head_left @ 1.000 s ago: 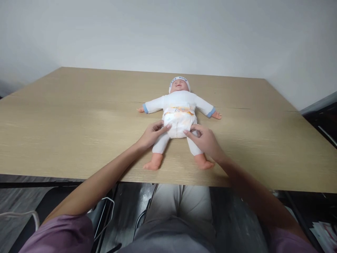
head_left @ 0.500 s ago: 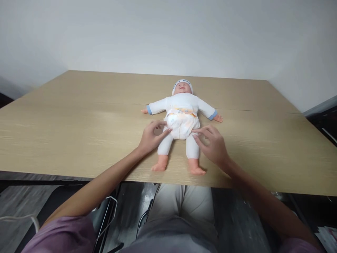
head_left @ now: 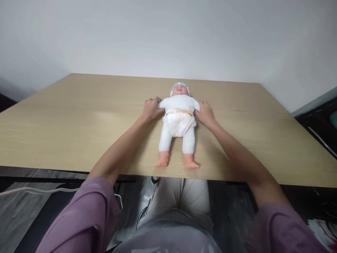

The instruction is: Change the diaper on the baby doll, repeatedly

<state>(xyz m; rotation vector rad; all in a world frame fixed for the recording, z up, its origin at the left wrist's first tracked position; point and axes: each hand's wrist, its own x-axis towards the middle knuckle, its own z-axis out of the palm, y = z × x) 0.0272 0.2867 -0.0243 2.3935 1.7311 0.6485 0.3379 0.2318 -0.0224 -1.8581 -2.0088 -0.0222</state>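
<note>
A baby doll (head_left: 179,102) lies on its back on the wooden table, head away from me and feet toward the near edge. It has a white body, a white headband with lettering, and a diaper (head_left: 179,124) around its hips, the waistband across its belly. My left hand (head_left: 152,109) is wrapped round the doll's arm on the left. Around the arm on the right, my right hand (head_left: 205,113) is closed too. Both doll hands and cuffs are hidden by my hands. The doll's legs lie straight, slightly apart.
The light wood table (head_left: 79,130) reaches back to a pale wall (head_left: 163,38). A white cable (head_left: 34,190) hangs at the lower left. Dark furniture (head_left: 321,123) stands beyond the table's right side, and papers (head_left: 319,226) lie low at the right.
Both hands have moved up from the diaper's leg openings to the doll's arms and closed on them. The doll's arms, spread wide before, are now mostly covered. Its legs are closer together.
</note>
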